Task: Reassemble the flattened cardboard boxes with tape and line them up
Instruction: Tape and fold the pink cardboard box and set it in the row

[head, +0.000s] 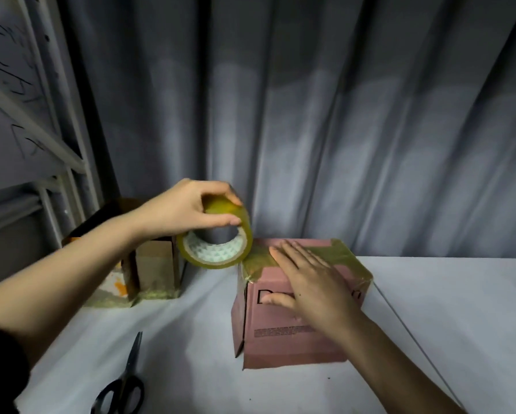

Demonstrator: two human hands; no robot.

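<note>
The left hand (180, 209) grips the roll of tape (218, 243) from above, fingers and thumb curled round its rim, holding it in the air just beside the top left corner of the pink box (292, 327). The right hand (307, 282) lies flat with fingers spread, pressing the yellowish tape strip (337, 258) down on the top of the pink box. The pink box stands upright on the white surface (460, 324), near its back edge. A second box (143, 264), brown and open at the top, stands to the left at the back edge. Black scissors (125, 383) lie near the front left of the surface. A grey curtain (310, 115) hangs behind.
</note>
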